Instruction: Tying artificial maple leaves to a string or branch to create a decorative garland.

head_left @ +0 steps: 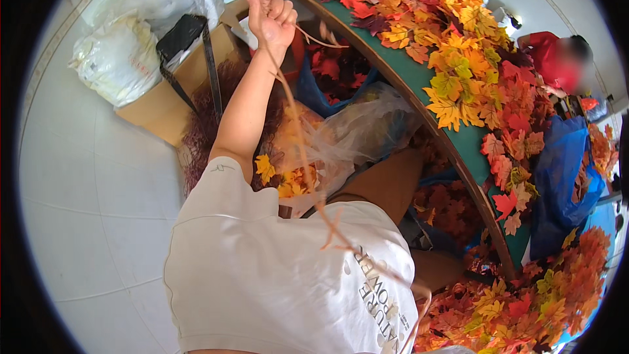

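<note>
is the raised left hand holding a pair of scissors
No: the left hand is closed on a thin tan plastic vine stem that trails down past the white t-shirt, and no scissors show in it.

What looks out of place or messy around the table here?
Fake autumn leaves lie in loose heaps across the green table, and more pile up on the floor beneath it. The left hand grips a thin vine.

Craft workshop, green worktable (419,85) at upper right heaped with orange, yellow and red fake maple leaves (472,59), clear plastic bags (347,134) of leaves beneath, cardboard box (164,101) and white sacks (118,59) at upper left, pale tiled floor (85,196).
</note>
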{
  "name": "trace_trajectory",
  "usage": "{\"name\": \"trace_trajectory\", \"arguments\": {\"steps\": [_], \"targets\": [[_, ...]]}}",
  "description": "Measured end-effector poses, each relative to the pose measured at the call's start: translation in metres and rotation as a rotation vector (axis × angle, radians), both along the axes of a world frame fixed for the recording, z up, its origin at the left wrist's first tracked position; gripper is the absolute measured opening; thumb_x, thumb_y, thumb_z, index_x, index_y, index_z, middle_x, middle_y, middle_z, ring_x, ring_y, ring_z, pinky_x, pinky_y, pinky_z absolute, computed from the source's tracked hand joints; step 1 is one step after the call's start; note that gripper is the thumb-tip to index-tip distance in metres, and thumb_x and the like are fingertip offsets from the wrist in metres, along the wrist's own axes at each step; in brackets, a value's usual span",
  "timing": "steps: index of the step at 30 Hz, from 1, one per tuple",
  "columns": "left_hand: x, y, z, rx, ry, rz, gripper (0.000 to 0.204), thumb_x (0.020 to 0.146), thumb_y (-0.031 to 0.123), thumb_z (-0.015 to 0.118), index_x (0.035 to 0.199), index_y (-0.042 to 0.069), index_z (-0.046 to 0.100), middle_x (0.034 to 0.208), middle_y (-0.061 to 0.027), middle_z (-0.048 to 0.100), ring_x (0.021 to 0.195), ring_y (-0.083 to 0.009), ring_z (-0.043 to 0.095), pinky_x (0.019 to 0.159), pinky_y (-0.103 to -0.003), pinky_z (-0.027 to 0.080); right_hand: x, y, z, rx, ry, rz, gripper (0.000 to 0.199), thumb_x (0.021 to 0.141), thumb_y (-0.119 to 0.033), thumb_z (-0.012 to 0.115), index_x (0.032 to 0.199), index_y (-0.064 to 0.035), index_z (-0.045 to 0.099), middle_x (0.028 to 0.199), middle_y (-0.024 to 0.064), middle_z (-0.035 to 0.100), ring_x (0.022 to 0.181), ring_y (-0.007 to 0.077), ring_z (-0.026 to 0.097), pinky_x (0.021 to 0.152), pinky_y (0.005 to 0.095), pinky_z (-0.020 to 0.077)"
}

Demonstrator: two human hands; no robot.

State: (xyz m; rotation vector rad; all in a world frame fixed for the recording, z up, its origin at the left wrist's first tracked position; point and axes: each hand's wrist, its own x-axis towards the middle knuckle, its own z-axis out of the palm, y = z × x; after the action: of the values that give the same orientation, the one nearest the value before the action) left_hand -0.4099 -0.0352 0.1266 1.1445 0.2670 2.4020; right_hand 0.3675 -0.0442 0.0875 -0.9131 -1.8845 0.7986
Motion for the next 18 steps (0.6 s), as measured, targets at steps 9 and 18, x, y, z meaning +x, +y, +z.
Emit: {"name": "trace_trajectory", "arguments": {"steps": [9,18], "targets": [[0.117,0.024,0.051,-0.009,-0.027,-0.299,0.052,0.094,0.051,0.038,0.086,0.007,0.064,0.051,0.006,0.02,0.045,-0.0076,0.02,0.042,-0.023,0.019,0.033,-0.06,0.001,0.032,-0.053,-0.075,0.015,0.086,-0.003,0.048,0.086,0.0039,0.061,0.088,0.0155,0.063,0.066,0.0174,0.055,0.06,0.0332,0.0455],[0.197,0.029,0.057,-0.108,-0.187,-0.48,0.05,0.097,0.045,0.036,0.086,0.006,0.065,0.05,0.0051,0.023,0.045,-0.008,0.02,0.041,-0.023,0.019,-0.165,-0.067,0.053,-0.155,-1.134,0.106,0.025,0.081,-0.006,0.055,0.105,0.0001,0.058,0.098,0.0165,0.059,0.094,0.0359,0.056,0.083,0.0435,0.0448]]}}
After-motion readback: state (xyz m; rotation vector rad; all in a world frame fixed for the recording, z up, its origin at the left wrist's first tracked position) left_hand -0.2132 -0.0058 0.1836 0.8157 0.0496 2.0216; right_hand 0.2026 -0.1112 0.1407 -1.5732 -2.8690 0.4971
